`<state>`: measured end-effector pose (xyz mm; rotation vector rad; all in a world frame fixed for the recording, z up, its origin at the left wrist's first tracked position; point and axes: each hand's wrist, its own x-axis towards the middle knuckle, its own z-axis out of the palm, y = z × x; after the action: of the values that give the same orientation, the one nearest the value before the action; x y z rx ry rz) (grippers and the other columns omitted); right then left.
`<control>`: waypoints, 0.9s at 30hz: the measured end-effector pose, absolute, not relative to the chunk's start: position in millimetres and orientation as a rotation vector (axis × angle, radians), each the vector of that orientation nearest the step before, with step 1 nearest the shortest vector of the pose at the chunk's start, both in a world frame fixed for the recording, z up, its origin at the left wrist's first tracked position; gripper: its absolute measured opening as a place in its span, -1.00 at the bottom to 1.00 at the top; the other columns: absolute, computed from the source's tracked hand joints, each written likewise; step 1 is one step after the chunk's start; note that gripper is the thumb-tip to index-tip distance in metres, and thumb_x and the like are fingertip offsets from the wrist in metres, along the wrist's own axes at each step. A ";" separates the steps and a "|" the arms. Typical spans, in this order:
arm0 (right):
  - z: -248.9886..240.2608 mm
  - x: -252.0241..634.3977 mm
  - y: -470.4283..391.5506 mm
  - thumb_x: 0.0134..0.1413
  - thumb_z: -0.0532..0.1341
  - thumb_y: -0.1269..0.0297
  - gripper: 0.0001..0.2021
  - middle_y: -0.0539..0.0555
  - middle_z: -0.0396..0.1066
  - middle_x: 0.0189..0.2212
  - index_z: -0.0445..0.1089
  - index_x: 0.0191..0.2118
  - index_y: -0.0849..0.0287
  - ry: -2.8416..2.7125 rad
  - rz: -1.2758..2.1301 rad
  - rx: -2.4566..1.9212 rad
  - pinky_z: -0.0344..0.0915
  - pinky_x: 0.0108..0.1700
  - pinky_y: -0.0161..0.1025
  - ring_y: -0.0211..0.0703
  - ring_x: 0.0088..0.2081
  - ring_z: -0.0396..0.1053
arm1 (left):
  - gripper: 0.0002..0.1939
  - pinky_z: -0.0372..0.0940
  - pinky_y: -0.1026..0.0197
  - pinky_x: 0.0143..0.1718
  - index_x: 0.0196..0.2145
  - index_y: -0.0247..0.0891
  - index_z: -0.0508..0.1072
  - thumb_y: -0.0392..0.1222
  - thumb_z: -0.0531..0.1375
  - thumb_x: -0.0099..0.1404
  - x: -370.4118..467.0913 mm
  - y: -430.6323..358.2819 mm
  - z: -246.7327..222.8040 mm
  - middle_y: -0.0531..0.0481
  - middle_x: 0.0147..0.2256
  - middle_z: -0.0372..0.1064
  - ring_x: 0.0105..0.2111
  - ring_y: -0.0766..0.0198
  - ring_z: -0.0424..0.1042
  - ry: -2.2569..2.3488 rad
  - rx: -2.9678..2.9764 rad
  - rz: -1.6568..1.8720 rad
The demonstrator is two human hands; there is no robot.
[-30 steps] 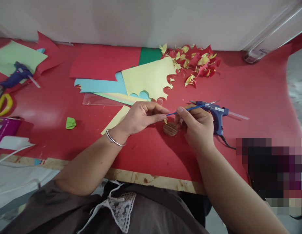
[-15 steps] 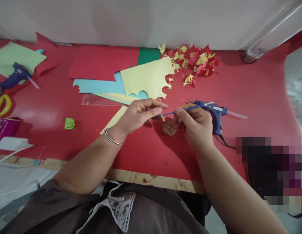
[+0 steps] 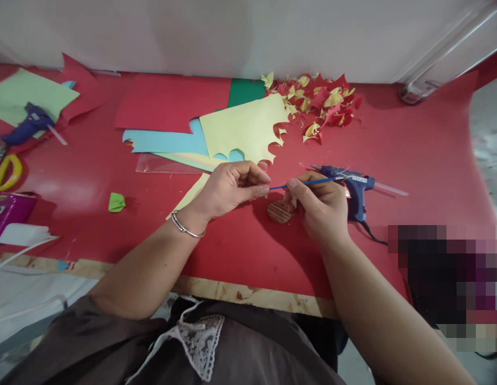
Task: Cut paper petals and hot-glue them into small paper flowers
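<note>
My right hand (image 3: 320,206) grips a thin blue stick (image 3: 316,182) between thumb and fingers; the stick slants slightly up to the right. Its left end runs into the pinch of my left hand (image 3: 242,184), whose thumb and forefinger close on a small yellow paper piece (image 3: 266,195), mostly hidden by the thumb. Under the stick, close by my right fingertips, lies a round brown striped disc (image 3: 279,212). Just beyond my right hand a blue glue gun (image 3: 356,195) rests on its side with a clear glue stick poking out.
Red, yellow and blue paper sheets (image 3: 240,128) lie behind my hands. A pile of red and yellow cut pieces (image 3: 320,101) sits against the wall. On the left are a green paper piece (image 3: 116,202), another glue gun (image 3: 30,125), a yellow handle (image 3: 8,174) and a purple box (image 3: 10,211).
My left thumb and forefinger have closed over the stick's left end, covering most of the yellow piece. The stick's right end has dipped and shifted left slightly.
</note>
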<state>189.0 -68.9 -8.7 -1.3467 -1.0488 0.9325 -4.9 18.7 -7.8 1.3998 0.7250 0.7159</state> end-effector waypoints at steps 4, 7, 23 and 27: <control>-6.1 188.0 -69.3 0.20 0.42 0.05 -0.65 -0.04 0.40 -0.62 0.49 -0.50 0.14 -1.054 0.927 -1.363 0.29 -0.53 -0.31 -0.31 -0.61 0.32 | -0.68 0.29 0.32 -0.47 -0.30 -0.28 0.57 -0.09 0.57 0.13 -4.3 18.7 -7.6 0.03 -0.42 0.51 -0.46 0.39 0.41 0.747 1.342 0.695; -4.9 187.5 -69.4 0.20 0.43 0.06 -0.65 -0.04 0.38 -0.64 0.47 -0.50 0.14 -1.063 0.937 -1.358 0.27 -0.53 -0.30 -0.29 -0.60 0.32 | -0.65 0.35 0.31 -0.41 -0.30 -0.28 0.56 -0.11 0.58 0.09 -4.6 18.7 -8.6 0.02 -0.38 0.53 -0.42 0.38 0.44 0.752 1.340 0.699; -4.7 188.2 -69.3 0.22 0.41 0.11 -0.68 -0.04 0.43 -0.61 0.49 -0.50 0.14 -1.038 0.919 -1.344 0.28 -0.54 -0.33 -0.33 -0.62 0.30 | -0.66 0.31 0.33 -0.49 -0.16 -0.29 0.62 -0.04 0.52 0.23 -8.2 18.5 -5.7 -0.03 -0.35 0.54 -0.44 0.37 0.44 0.727 1.230 0.625; -5.2 187.7 -69.6 0.22 0.42 0.08 -0.66 -0.04 0.42 -0.61 0.48 -0.50 0.14 -1.060 0.915 -1.336 0.28 -0.53 -0.33 -0.32 -0.61 0.32 | -0.64 0.34 0.33 -0.44 -0.20 -0.30 0.61 -0.08 0.57 0.15 -7.5 19.0 -5.7 0.01 -0.38 0.52 -0.46 0.40 0.42 0.732 1.234 0.633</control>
<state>187.7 -69.6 -5.2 -1.3360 -1.0602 0.9149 -7.5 19.0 -5.7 1.2336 0.7319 0.6329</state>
